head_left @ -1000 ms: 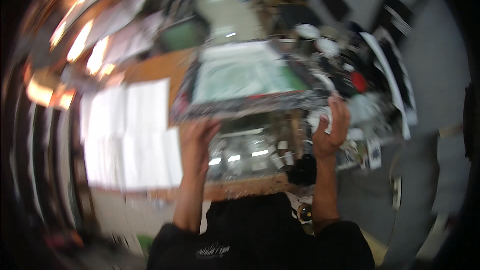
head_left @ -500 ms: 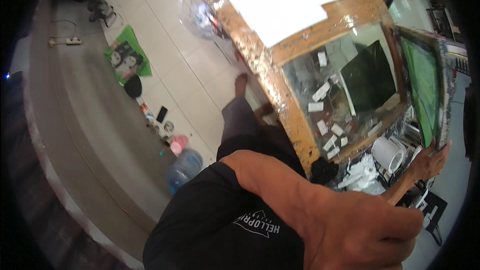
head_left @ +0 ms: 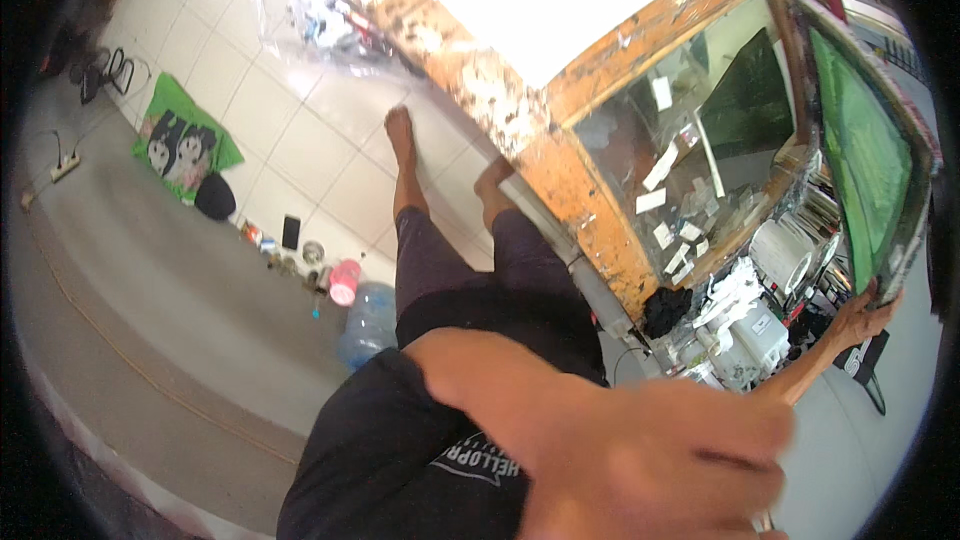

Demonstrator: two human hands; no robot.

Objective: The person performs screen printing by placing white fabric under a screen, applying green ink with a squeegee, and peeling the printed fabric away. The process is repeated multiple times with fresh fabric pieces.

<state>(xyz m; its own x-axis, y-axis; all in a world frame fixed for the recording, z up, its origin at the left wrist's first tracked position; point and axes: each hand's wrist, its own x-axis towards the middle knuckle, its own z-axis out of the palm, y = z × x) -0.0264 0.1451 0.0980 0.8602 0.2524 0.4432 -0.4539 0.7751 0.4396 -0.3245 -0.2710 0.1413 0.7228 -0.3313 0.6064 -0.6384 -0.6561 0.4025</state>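
My right hand [head_left: 865,323] grips the lower corner of a screen-printing frame [head_left: 868,155] with green mesh, which stands tilted at the right edge of the table. Reaching across my body, my left hand [head_left: 670,460] is large and blurred, close to the camera. Its fingers are curled, and what they hold, if anything, is hidden. Beside the frame lies the wooden table [head_left: 585,175] with a glass pane [head_left: 625,145] set in it. Small white pieces and a dark green sheet [head_left: 755,95] show at the pane.
Below the table's right end are a white roll [head_left: 780,255], crumpled white cloth [head_left: 728,295] and a pale container [head_left: 760,335]. On the tiled floor are a water jug [head_left: 368,325], pink cup [head_left: 344,282], phone [head_left: 291,232] and green bag [head_left: 185,140]. A grey ledge [head_left: 170,290] runs along the left.
The view has shifted, showing both of my feet and more floor. My left hand has moved left and lower in the picture. My right hand still holds the screen frame's corner.
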